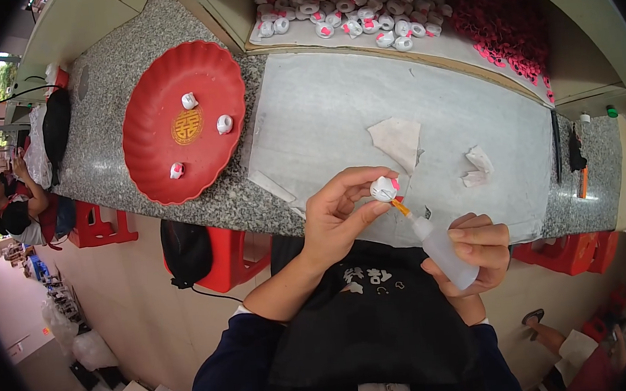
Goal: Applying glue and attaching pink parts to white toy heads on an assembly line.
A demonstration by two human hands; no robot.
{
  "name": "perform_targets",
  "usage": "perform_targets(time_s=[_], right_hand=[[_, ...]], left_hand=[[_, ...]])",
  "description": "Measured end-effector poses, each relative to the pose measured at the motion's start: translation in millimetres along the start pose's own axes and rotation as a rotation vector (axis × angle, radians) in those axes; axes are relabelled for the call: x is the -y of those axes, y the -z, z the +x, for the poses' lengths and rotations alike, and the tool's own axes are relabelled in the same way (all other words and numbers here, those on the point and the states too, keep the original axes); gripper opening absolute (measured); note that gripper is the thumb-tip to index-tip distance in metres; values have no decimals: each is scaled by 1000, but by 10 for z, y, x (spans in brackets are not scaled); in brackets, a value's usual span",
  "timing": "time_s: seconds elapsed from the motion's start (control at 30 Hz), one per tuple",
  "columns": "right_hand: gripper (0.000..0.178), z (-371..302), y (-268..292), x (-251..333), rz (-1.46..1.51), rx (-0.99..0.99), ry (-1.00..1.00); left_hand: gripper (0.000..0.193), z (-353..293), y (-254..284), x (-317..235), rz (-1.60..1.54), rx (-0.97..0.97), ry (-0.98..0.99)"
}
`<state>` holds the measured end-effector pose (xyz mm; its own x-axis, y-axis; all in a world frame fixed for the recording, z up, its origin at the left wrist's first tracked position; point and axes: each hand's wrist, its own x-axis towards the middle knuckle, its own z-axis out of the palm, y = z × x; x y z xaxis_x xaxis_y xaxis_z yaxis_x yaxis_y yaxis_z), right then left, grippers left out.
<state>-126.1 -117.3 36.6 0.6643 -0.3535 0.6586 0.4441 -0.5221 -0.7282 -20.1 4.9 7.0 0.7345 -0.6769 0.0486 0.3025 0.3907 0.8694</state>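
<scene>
Between thumb and fingers my left hand [340, 212] pinches a small round white piece with pink on it [383, 188]. My right hand [478, 248] is wrapped round a translucent white squeeze bottle [446, 252], tilted up to the left. Its orange-yellow tip [401, 208] meets the lower edge of the white piece, as far as I can see. Both hands are above the near edge of a pale sheet [306, 121] on the worktop. Left of them, a red scalloped tray [145, 128] holds several similar pieces, one of them white and pink [177, 170].
A shelf at the back carries a heap of white ring-like pieces [356, 5] and a pile of pink parts [499, 23]. Torn paper scraps [396, 142] lie on the sheet. Red stools [222, 259] stand below the worktop. Another person [19, 199] sits at far left.
</scene>
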Motion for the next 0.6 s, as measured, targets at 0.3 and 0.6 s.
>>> perform_targets(time_s=[0.3,0.6], right_hand=[[39,26,51,19,-36,47,-23],[35,101,189,-91,60,-77,-189]], left_hand=[[31,23,31,-4,170,-7,-63],[34,93,76,28,-150,-92,39]])
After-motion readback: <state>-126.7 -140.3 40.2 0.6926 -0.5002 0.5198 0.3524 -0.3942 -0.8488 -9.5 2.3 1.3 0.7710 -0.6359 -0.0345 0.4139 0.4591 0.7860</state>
